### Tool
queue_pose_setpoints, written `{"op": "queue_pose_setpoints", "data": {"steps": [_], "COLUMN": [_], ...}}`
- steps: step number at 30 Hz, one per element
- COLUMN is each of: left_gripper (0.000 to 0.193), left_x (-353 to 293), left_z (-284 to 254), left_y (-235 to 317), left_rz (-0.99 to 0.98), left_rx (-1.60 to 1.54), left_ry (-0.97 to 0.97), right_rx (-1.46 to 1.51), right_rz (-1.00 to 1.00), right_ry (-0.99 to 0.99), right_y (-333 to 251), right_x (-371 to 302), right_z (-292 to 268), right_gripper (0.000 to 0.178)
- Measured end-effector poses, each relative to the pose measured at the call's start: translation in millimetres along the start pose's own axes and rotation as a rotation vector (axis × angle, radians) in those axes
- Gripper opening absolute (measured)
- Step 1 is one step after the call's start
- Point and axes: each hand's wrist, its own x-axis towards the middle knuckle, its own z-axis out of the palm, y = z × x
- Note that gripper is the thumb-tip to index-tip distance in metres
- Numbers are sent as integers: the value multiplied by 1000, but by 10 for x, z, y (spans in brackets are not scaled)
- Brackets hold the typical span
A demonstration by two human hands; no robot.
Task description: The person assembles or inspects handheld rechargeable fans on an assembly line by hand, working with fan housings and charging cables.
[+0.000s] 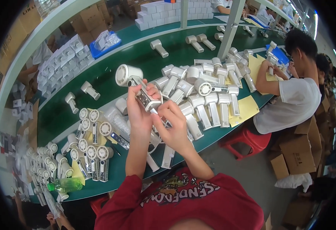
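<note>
My left hand is closed round the handle of a white handheld fan, its round grille head tilted up and to the left. Thumb and fingers of my right hand pinch a small white cable plug against the handle's bottom end. A white cable hangs below that hand, partly hidden by it. Right of my hands lies a large pile of similar white fans. Another group of fans with dark, shiny handle faces lies to the left.
A green conveyor belt carrying spaced fans runs beyond the green table. A green bottle lies at the left. Yellow sheets sit under the pile. At the right a co-worker sits near a red stool; white boxes stand beyond the belt.
</note>
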Motion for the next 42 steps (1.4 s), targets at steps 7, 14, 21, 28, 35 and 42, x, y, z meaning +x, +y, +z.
{"op": "queue_pose_setpoints", "data": {"steps": [7, 14, 21, 28, 35, 42], "left_gripper": [29, 31, 31, 28, 38, 48], "left_x": [-80, -120, -90, -22, 11, -31], "left_z": [67, 138, 89, 10, 27, 101], "left_y": [83, -32, -89, -34, -10, 37], "left_rz": [312, 395, 339, 234, 180, 347], "left_rx": [390, 543, 547, 560, 783, 961], "left_ry": [-55, -102, -120, -201, -249, -176], "right_rx": [138, 270, 293, 249, 338, 254], "right_rz": [244, 367, 409, 430, 435, 317], "right_ry": [-246, -184, -163, -235, -137, -34], "right_y": [-65, -63, -16, 37, 93, 134], "right_x": [49, -144, -204, -211, -268, -227], "right_z": [-40, 64, 54, -81, -120, -30], "right_gripper": [14, 17, 21, 23, 23, 18]}}
